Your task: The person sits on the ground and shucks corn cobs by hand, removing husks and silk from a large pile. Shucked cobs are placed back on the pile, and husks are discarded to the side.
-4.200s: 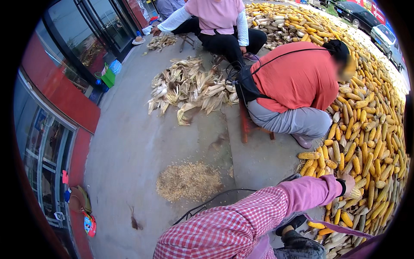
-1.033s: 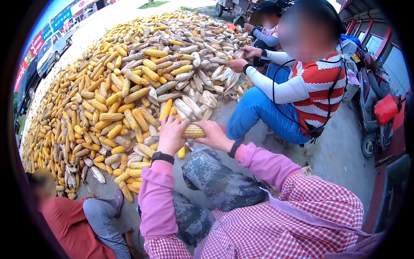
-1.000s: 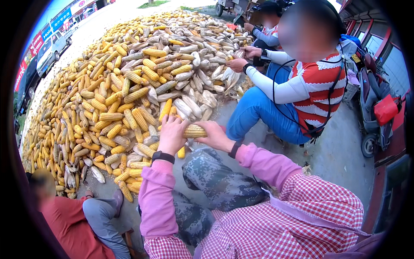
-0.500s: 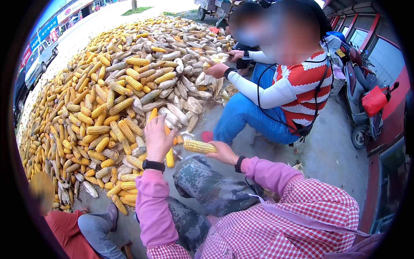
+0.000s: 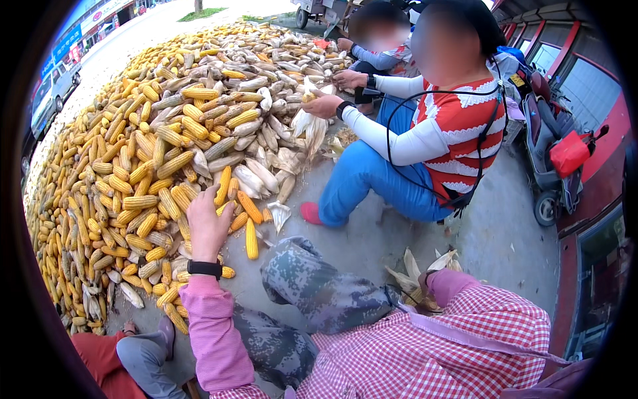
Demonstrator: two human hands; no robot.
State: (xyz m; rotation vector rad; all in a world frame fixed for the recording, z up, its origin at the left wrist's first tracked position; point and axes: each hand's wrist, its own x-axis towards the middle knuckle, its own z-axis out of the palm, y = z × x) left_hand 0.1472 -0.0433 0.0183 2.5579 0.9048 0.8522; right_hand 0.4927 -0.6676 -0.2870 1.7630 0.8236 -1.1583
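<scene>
My left hand (image 5: 208, 225) reaches over the near edge of a large heap of yellow corn cobs (image 5: 143, 193). Its thumb and fingers are apart, close to an upright cob (image 5: 224, 185), and nothing shows as gripped. A single cob (image 5: 251, 240) lies on the concrete to the right of this hand. My right arm (image 5: 452, 284) is drawn back by my right side, beside a clump of dry husks (image 5: 413, 274). The fingers of that hand are hidden, so what they hold, if anything, does not show.
At the right, a person in a red-and-white top (image 5: 458, 133) sits handling a cob with husk attached. Another person works beyond. A person's grey trouser leg (image 5: 146, 359) shows at lower left. A scooter (image 5: 551, 156) stands along the right wall.
My right hand, which held a cob out in front, has swung back to the husks at my right; that cob is no longer visible. My left hand has shifted left.
</scene>
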